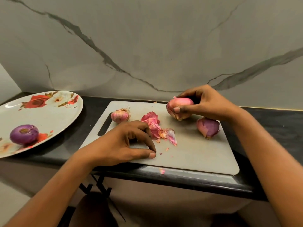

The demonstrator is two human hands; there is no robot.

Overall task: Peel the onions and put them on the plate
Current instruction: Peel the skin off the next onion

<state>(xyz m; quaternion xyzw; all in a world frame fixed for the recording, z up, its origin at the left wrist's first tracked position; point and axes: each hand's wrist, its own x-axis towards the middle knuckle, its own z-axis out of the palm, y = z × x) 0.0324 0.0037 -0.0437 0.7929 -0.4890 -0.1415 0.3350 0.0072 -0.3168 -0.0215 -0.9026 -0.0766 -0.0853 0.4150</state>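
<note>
From the head camera: grips an unpeeled onion (179, 108) in the right hand (208, 104), thumb and fingers clamped round it, above the far right of the board (196, 153). Rests the left hand (127, 141) on the board beside the peelings (155, 126), fingers curled, thumb and forefinger tips together; cannot tell whether on a scrap. Shows a small onion (119, 116) and a darker onion (208, 127) in their skins on the board, a peeled onion (24, 134) on the plate (49, 115), left. Advised: pinch loose skin at the tip, strip towards the root.
</note>
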